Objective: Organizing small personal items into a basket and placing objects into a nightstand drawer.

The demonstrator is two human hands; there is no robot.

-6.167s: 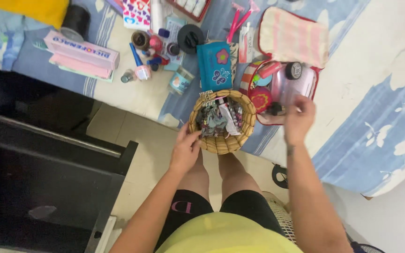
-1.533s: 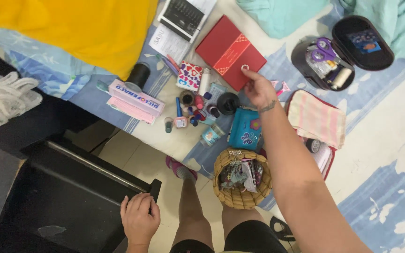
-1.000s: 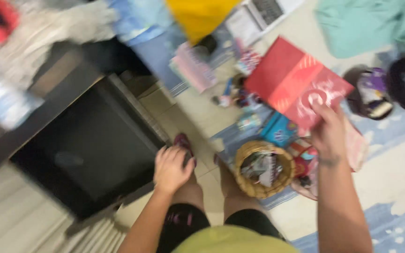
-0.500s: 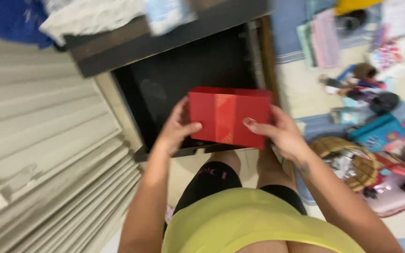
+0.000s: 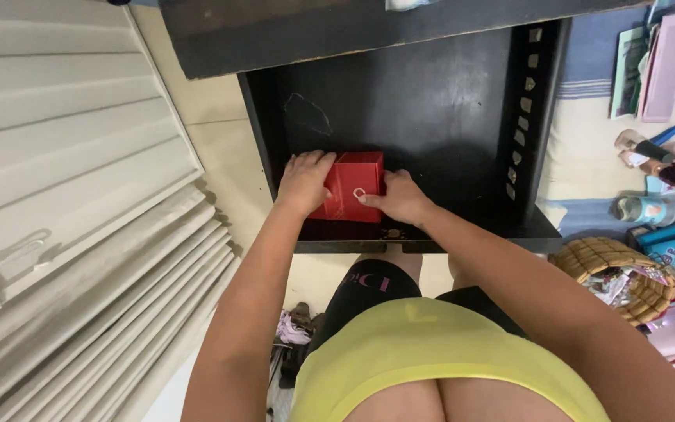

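Black open drawer [image 5: 431, 101], red box [image 5: 351, 187] sits inside near its front edge, at 6 o'clock of the drawer floor. Left hand [image 5: 304, 181] presses the box's left side, right hand [image 5: 400, 197] on its right side; fingers [image 5: 369, 200] of both curl closed against the box. Woven basket [image 5: 611, 262] at 4 o'clock holds crumpled wrappers. Bottles [image 5: 658, 156] and pink packs [image 5: 666, 62] lie on blue-and-cream bedding at 2 o'clock. White slatted door [image 5: 64, 195] at 9 o'clock, beige tile floor below.
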